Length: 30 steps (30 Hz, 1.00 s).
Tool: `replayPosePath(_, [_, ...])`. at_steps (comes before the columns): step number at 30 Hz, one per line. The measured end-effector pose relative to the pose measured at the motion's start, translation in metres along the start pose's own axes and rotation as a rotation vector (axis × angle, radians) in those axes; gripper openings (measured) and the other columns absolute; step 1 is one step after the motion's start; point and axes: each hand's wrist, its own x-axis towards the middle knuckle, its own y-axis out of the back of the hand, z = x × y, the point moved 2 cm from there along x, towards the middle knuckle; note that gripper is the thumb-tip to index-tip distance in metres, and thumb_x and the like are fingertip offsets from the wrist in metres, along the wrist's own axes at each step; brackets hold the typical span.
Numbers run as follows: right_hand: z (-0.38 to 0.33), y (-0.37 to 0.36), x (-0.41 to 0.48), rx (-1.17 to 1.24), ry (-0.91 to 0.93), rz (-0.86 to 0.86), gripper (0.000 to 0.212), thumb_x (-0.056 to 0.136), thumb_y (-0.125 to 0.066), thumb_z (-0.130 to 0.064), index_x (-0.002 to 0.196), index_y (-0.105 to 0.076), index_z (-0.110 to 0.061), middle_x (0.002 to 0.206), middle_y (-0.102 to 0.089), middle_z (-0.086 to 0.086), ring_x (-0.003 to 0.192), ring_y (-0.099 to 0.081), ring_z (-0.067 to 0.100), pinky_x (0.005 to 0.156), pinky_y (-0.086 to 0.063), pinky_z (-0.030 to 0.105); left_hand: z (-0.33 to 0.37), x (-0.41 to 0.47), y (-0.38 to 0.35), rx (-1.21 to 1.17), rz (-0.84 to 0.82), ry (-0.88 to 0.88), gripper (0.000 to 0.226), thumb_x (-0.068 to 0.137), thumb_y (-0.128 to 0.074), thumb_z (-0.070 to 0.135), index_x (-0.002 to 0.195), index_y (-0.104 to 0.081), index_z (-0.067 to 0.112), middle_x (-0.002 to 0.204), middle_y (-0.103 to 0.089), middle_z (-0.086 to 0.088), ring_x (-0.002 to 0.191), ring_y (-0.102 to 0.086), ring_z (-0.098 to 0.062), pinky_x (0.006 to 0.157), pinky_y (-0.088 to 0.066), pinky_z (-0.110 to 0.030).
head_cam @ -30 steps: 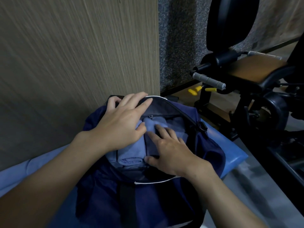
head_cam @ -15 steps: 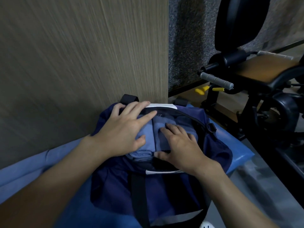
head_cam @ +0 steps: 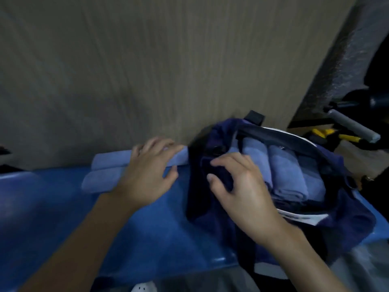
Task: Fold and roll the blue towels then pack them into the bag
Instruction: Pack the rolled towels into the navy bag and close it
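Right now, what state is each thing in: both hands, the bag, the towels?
bag, open, standing on the blue bench.
packed towels, rolled, side by side inside the bag.
loose towels, two, rolled, on the blue bench beside the bag.
left hand, lies on the loose towels.
right hand, fingers curled on the bag's near rim.
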Motion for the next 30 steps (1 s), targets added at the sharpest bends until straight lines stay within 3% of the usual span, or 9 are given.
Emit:
replayPosePath(5, [-0.048, -0.086, 0.016, 0.147, 0.029, -0.299, 0.029, 0.094, -0.058, -0.031, 0.120, -0.061, -0.018, 0.117, -0.052, -0.011, 0.113, -0.050, 0.009, 0.101, -0.042, 0.030, -0.088, -0.079, -0.019, 0.055, -0.100, 0.296, 0.059, 0.079, -0.038, 0.046, 0.129, -0.059, 0.023, 0.137, -0.051, -0.005, 0.129, -0.044, -0.027, 0.095, -0.038, -0.054])
replayPosePath(9, [-0.059, -0.150, 0.028, 0.167, -0.052, -0.474, 0.036, 0.097, -0.055, -0.032, 0.130, -0.053, -0.019, 0.125, -0.046, -0.012, 0.114, -0.047, 0.001, 0.097, -0.034, 0.015, -0.125, -0.116, -0.035, 0.087, -0.211, 0.443, 0.066, 0.087, -0.049, 0.047, 0.149, -0.036, 0.027, 0.156, -0.024, -0.008, 0.146, -0.017, -0.028, 0.109, -0.025, -0.058])
replayPosePath(11, [-0.060, -0.178, 0.039, 0.156, -0.096, -0.509, 0.039, 0.097, -0.053, -0.034, 0.133, -0.049, -0.019, 0.126, -0.046, -0.011, 0.111, -0.045, 0.001, 0.095, -0.035, 0.016, -0.138, -0.122, -0.041, 0.062, -0.265, 0.503, 0.069, 0.093, -0.049, 0.047, 0.154, -0.019, 0.031, 0.160, -0.004, -0.006, 0.149, 0.001, -0.024, 0.115, -0.016, -0.056])
replayPosePath(13, [-0.060, -0.201, 0.051, 0.136, -0.109, -0.502, 0.037, 0.097, -0.052, -0.033, 0.131, -0.049, -0.017, 0.126, -0.050, -0.006, 0.111, -0.049, 0.008, 0.097, -0.042, 0.026, -0.144, -0.124, -0.045, 0.022, -0.318, 0.528, 0.072, 0.095, -0.046, 0.046, 0.154, -0.006, 0.034, 0.160, 0.011, -0.002, 0.148, 0.015, -0.021, 0.118, -0.010, -0.053])
replayPosePath(16, [-0.061, -0.224, 0.064, 0.086, -0.107, -0.548, 0.043, 0.100, -0.048, -0.033, 0.138, -0.042, -0.015, 0.137, -0.047, 0.000, 0.122, -0.046, 0.016, 0.103, -0.039, 0.030, -0.145, -0.128, -0.047, -0.048, -0.357, 0.525, 0.075, 0.096, -0.045, 0.043, 0.154, 0.003, 0.038, 0.160, 0.019, 0.003, 0.146, 0.024, -0.019, 0.119, -0.005, -0.052])
replayPosePath(19, [-0.062, -0.239, 0.072, -0.146, -0.053, -0.566, 0.048, 0.100, -0.041, -0.042, 0.143, -0.039, -0.021, 0.139, -0.046, 0.002, 0.128, -0.040, 0.023, 0.107, -0.032, 0.041, -0.148, -0.131, -0.044, -0.115, -0.322, 0.504, 0.068, 0.096, -0.047, 0.037, 0.152, -0.008, 0.039, 0.160, 0.015, 0.006, 0.146, 0.023, -0.015, 0.120, -0.008, -0.048])
replayPosePath(23, [-0.070, -0.245, 0.083, -0.420, -0.023, -0.612, 0.049, 0.092, -0.043, -0.060, 0.123, -0.053, -0.023, 0.124, -0.046, 0.005, 0.119, -0.036, 0.026, 0.101, -0.031, 0.040, -0.156, -0.134, -0.041, -0.241, -0.234, 0.476, 0.055, 0.092, -0.052, 0.020, 0.141, -0.032, 0.035, 0.160, -0.001, 0.002, 0.149, 0.009, -0.016, 0.117, -0.024, -0.047])
replayPosePath(28, [-0.076, -0.248, 0.083, -0.071, -0.207, -0.821, 0.060, 0.077, -0.072, -0.051, 0.115, -0.036, -0.022, 0.111, -0.049, -0.004, 0.110, -0.053, 0.021, 0.094, -0.047, 0.041, -0.158, -0.137, -0.041, -0.313, -0.167, 0.453, 0.046, 0.088, -0.050, 0.004, 0.128, -0.047, 0.028, 0.157, -0.014, 0.002, 0.148, -0.002, -0.014, 0.113, -0.030, -0.046])
replayPosePath(30, [-0.078, -0.245, 0.078, 0.025, -0.304, -0.879, 0.065, 0.074, -0.077, -0.044, 0.122, -0.043, -0.016, 0.110, -0.056, -0.004, 0.107, -0.057, 0.019, 0.092, -0.050, 0.037, -0.157, -0.137, -0.040, -0.349, -0.111, 0.422, 0.037, 0.088, -0.052, 0.003, 0.117, -0.053, 0.026, 0.152, -0.023, 0.004, 0.146, -0.011, -0.013, 0.110, -0.033, -0.046])
